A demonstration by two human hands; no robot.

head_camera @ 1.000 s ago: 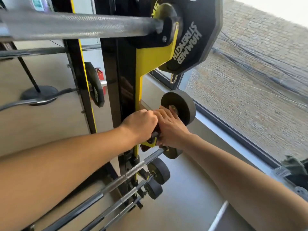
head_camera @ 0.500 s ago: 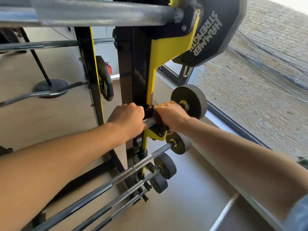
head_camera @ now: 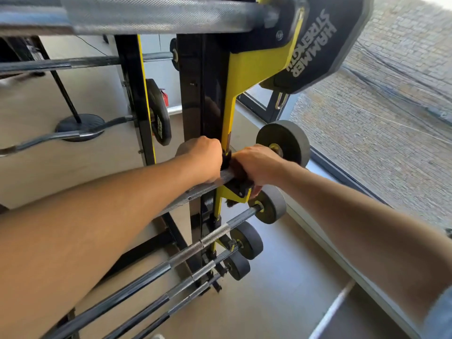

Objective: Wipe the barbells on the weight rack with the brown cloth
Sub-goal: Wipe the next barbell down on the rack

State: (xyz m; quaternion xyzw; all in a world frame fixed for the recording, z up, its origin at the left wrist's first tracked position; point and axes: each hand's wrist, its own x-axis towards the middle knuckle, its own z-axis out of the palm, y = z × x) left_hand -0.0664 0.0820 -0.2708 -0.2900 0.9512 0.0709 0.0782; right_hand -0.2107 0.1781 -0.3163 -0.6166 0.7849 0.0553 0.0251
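Observation:
A barbell with a grey knurled shaft (head_camera: 193,193) and a small dark end plate (head_camera: 289,137) lies in a yellow hook of the black and yellow weight rack (head_camera: 210,94). My left hand (head_camera: 203,160) grips the shaft just left of the upright. My right hand (head_camera: 259,165) grips the shaft just right of the hook, curled over a dark brown cloth (head_camera: 237,167). A tuft of the cloth hangs below the hook. Three more barbells (head_camera: 217,232) lie on lower hooks.
A thick barbell (head_camera: 159,13) with a large lettered plate (head_camera: 318,40) crosses overhead. A curl bar (head_camera: 61,137) and a round stand base (head_camera: 80,123) are at the left. A window (head_camera: 367,143) runs along the right. A white rod (head_camera: 332,309) lies on the floor.
My right hand moved from beside the small end plate onto the shaft by the hook. Both hands now sit close together on either side of the upright.

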